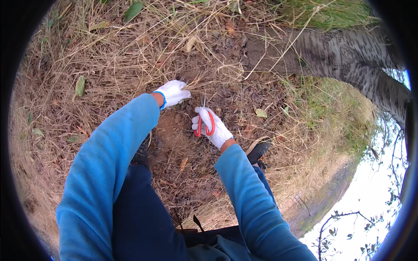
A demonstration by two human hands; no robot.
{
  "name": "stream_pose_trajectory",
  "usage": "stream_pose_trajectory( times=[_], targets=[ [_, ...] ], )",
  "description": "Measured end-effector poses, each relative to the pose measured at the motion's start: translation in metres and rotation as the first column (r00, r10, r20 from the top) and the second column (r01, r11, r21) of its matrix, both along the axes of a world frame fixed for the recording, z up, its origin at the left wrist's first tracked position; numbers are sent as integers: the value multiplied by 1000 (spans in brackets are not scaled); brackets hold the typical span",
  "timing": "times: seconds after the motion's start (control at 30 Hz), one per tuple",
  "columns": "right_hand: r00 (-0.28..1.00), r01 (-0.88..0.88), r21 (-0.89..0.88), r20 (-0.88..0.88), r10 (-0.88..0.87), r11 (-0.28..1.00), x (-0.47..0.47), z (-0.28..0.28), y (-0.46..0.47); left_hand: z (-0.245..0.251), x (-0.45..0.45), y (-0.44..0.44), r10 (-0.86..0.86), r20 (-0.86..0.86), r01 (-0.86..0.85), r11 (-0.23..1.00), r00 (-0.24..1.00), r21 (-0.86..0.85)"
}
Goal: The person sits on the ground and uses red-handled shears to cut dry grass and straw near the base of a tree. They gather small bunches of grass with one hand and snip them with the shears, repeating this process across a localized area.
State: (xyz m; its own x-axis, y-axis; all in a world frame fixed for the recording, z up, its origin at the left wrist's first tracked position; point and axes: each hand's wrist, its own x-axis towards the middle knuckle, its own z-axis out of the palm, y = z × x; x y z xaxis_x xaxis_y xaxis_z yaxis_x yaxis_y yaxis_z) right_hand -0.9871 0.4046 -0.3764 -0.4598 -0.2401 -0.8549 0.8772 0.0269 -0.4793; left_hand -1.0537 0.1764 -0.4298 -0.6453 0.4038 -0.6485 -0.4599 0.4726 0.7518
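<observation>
My left hand [174, 94], in a white knit glove with a blue cuff edge, is low over the ground with its fingers closed around a tuft of dry grass [196, 85]. Strands of the tuft stick out to the right of the fingertips. My right hand [212, 128], gloved the same way, grips scissors by their red handles [212, 123]. Their thin metal blades [204, 98] point away from me, close to the grass tuft. From this angle I cannot tell whether the blades are apart. Bare brown soil [171, 129] shows just below my left hand.
A thick grey tree trunk [329, 52] rises from the ground at the upper right and forks. Dry straw and fallen leaves [261, 113] cover the ground. My shoes [259, 150] stand either side of the soil patch. Greener grass [326, 13] grows beyond the trunk.
</observation>
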Motion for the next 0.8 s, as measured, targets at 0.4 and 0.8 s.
stream_pose_trajectory(
  times=[0.4, 0.8],
  targets=[
    [999, 29, 9, -34, -28, 1000, -33, -28, -2, 6, 8, -4, 57, 7, -57, 998, 998, 17],
    [996, -86, -43, 1, 86, 995, -20, -6, -3, 8, 17, -16, 104, 153, -109, 994, 983, 22]
  ],
)
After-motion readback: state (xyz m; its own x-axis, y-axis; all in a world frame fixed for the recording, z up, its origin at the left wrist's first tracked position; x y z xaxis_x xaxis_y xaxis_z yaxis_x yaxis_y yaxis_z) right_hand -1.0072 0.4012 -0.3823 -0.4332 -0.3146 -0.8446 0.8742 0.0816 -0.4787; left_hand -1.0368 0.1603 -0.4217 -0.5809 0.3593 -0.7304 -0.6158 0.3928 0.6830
